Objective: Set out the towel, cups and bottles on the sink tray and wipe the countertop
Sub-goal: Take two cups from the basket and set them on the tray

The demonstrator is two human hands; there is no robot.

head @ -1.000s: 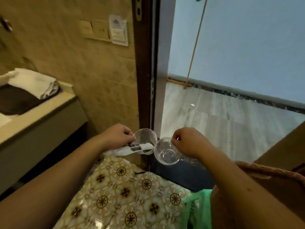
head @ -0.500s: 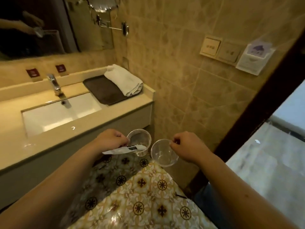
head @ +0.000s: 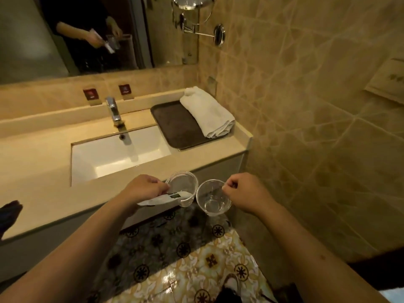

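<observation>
Head-camera view looks down on a beige stone countertop (head: pixel 39 189) with a white rectangular sink basin (head: pixel 122 154) sunk into it and a chrome faucet (head: pixel 113 111) at the basin's back edge. On the countertop's right end, beside the basin, lies a dark brown rectangular tray (head: pixel 175 125). A white rolled towel (head: pixel 207 115) rests along the tray's right edge, running from its back corner toward its front corner, next to the tiled side wall.

Both bare forearms reach forward in front of the countertop's front edge. The left hand (head: pixel 144 189) is clenched around the rim of a clear plastic cup (head: pixel 182 185) and also pinches a flat white sachet with a dark label (head: pixel 166 196), which lies across the cup's near side. This cup sits at the front edge of the countertop; whether it touches the surface cannot be told. The right hand (head: pixel 247 193) grips the rim of a second clear plastic cup (head: pixel 213 200) between thumb and fingers, holding it tilted in the air over the patterned floor tiles (head: pixel 196 259), off the countertop. The two cups are just beside each other, rims nearly touching.

A wall mirror (head: pixel 87 33) above the counter reflects the hands and cups. A dark object (head: pixel 8 215) shows at the countertop's left front edge, too blurred to identify.
</observation>
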